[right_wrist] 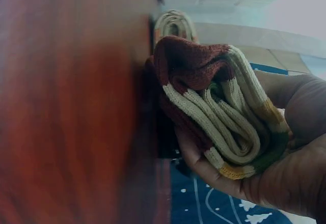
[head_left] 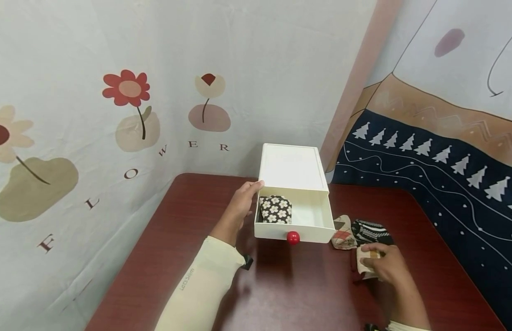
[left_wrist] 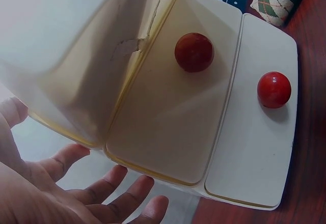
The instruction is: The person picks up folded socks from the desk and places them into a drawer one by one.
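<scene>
Right hand (head_left: 390,264): thumb and fingers bent round a striped knit roll (right_wrist: 214,112), which sits at the table (head_left: 177,230) right of the cabinet; whether it bears on the wood, cannot tell. Left hand (head_left: 240,202): fingers loosely extended and spread along the cabinet's side, thumb at the top's near-left corner; nothing enclosed. Just beyond the roll lie a checked roll (head_left: 344,233) and a black striped roll (head_left: 372,232). Cabinet (head_left: 294,166): top drawer (head_left: 272,231) pulled out, floral roll (head_left: 275,210) inside at left. Risks, my estimate: a slack pinch could let the coiled layers unwind; a knock on the projecting drawer could shift the cabinet, given the left hand's light contact. Pose: right forearm angles inward from lower right, hand low; left forearm reaches forward from lower left.
</scene>
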`<state>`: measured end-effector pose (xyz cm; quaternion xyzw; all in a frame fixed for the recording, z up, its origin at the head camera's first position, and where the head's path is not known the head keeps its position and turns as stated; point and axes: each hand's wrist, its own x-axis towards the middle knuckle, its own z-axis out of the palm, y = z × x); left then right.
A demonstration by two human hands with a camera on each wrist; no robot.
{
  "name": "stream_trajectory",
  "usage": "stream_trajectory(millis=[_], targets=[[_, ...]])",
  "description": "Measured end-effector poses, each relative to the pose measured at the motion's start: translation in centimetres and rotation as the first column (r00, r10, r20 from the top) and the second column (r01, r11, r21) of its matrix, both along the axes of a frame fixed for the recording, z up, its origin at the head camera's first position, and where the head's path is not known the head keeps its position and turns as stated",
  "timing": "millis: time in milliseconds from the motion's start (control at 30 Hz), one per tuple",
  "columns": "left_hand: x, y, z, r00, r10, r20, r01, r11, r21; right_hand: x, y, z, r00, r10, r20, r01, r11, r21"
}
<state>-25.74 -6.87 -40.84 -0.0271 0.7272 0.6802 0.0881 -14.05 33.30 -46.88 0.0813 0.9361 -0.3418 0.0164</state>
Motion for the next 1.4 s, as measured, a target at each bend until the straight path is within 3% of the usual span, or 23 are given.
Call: stream_trajectory(millis=[267,467,733,1000,1400], targets=[[0.0,-0.1,0.0,1.0,0.001,0.003,-0.001,1.0,-0.011,0.7,-0.4,2.7,1.0,-0.007,-0.027,0.007,1.0,-0.015],[0.1,-0.2,-0.1,1.0,0.003,-0.004,-0.003,1.0,-0.006,1.4,-1.4,4.5,0.993,-0.028,-0.115,0.025,0.999,-0.03],[0.2,-0.3,-0.2,1.0,0.006,-0.011,-0.006,1.0,0.005,2.0,-3.0,7.1,0.986,-0.074,-0.148,0.069,0.997,-0.038],[0.4,-0.3,-0.1,1.0,0.018,-0.021,-0.018,1.0,-0.004,2.0,-4.7,9.9,0.96,-0.079,-0.268,0.069,0.997,-0.045],[0.5,0.1,0.1,1.0,0.008,-0.02,-0.008,1.0,-0.003,1.6,-7.0,12.8,0.925,-0.122,-0.359,0.11,0.993,-0.053]])
